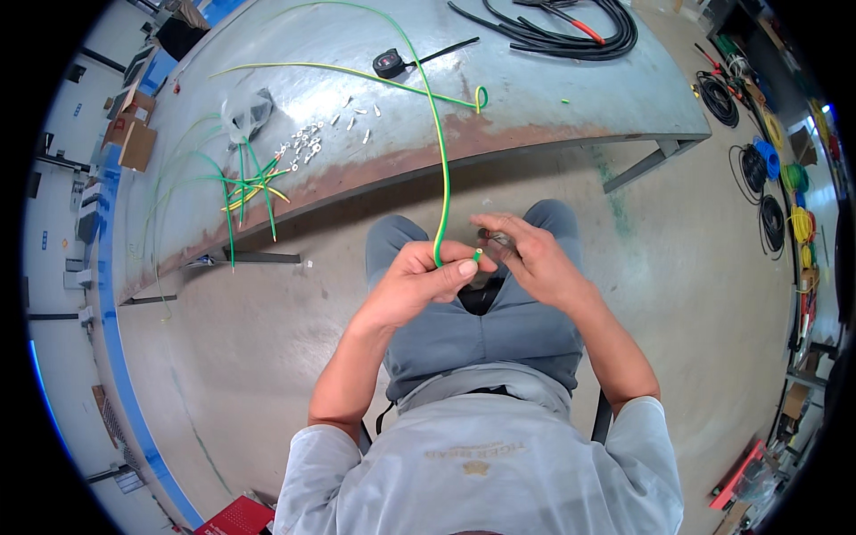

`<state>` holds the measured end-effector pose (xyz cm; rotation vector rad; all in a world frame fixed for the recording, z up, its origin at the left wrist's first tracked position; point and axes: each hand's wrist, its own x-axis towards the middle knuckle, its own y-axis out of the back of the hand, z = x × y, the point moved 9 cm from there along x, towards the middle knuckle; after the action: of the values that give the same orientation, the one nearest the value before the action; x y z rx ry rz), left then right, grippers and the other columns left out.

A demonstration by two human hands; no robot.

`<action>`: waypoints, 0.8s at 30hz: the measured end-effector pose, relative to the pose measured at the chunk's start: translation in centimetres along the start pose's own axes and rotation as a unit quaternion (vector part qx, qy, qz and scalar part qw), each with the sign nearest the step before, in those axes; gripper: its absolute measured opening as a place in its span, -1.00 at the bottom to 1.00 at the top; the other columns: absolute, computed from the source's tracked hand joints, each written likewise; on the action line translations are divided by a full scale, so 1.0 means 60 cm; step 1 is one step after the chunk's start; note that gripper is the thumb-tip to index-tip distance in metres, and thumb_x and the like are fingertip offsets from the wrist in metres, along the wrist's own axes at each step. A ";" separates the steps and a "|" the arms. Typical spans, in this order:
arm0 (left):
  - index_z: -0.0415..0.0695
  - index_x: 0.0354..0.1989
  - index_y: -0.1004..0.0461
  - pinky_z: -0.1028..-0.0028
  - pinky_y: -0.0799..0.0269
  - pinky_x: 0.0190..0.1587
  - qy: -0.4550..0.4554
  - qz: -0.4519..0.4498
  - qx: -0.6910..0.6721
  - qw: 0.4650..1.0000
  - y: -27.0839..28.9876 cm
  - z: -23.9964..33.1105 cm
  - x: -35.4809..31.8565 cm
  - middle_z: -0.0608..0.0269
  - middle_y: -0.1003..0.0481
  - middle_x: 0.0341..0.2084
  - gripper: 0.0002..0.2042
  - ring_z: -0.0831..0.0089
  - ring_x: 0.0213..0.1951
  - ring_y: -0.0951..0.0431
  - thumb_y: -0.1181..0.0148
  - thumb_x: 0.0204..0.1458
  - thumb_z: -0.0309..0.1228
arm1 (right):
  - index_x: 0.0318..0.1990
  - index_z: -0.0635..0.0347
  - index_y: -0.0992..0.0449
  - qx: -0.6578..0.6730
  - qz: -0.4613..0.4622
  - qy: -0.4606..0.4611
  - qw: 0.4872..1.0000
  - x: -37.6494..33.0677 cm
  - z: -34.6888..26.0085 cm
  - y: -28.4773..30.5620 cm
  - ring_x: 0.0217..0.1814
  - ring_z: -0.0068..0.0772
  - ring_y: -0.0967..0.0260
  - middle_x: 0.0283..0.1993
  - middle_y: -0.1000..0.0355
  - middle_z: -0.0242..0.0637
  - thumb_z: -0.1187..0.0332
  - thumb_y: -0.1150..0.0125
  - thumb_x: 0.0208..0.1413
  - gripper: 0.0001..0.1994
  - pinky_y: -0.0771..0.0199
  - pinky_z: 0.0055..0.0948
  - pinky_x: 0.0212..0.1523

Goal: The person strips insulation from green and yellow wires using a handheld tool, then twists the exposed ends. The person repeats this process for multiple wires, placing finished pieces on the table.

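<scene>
Over my lap, my left hand (437,276) pinches a green-and-yellow wire (443,192) close to its cut end, which pokes up past the thumb. The rest of that wire arches up onto the metal table. Just right of the wire end, my right hand (530,259) is closed around a small tool with a dark round tip (484,234). Its fingers cover most of it, so its kind does not show. The tool and the wire end appear apart.
On the metal table (535,98) lie a tape measure (389,63), loose cable lugs (308,143), a plastic bag (247,114), short cut wires (254,183) and a black cable coil (606,31). The table's rusty front edge runs beyond my knees. Coloured cable coils (800,225) line the right side.
</scene>
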<state>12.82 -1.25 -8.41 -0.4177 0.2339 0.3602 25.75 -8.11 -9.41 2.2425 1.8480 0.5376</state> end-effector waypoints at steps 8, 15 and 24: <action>-0.32 -0.07 -0.67 0.54 0.03 -0.51 -0.022 -0.018 -0.020 0.999 -0.005 -0.003 -0.008 0.53 -0.29 -0.60 -0.75 0.70 -0.56 -0.12 -0.27 0.33 -0.33 | 0.52 0.01 -0.25 -0.116 0.007 0.093 0.989 0.023 -0.060 -0.004 0.35 0.15 -0.42 0.61 -0.11 -0.08 0.73 -0.27 -0.05 -0.12 -0.61 -0.10 0.09; -0.25 -0.17 -0.67 0.56 0.03 -0.56 0.032 -0.036 -0.018 0.999 -0.007 0.001 -0.020 0.55 -0.33 -0.58 -0.77 0.75 -0.60 -0.11 -0.23 0.37 -0.33 | 0.52 0.03 -0.25 -0.138 -0.020 0.137 0.981 0.032 -0.085 -0.014 0.35 0.13 -0.42 0.62 -0.09 -0.08 0.70 -0.33 -0.06 -0.11 -0.61 -0.09 0.11; -0.26 -0.32 -0.61 0.58 -0.26 -0.59 -0.007 -0.046 0.028 0.999 0.000 0.010 -0.018 0.38 -0.47 -0.61 -0.74 0.71 -0.67 -0.36 -0.21 0.37 -0.34 | 0.46 0.12 -0.34 -0.217 0.006 0.167 0.962 0.028 -0.091 -0.016 0.32 0.14 -0.42 0.44 -0.30 -0.03 0.68 -0.30 -0.06 -0.19 -0.54 -0.07 0.23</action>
<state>11.91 -1.31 -7.59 -0.3703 0.2094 0.2649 23.03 -6.75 -4.48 1.9556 1.6388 1.2533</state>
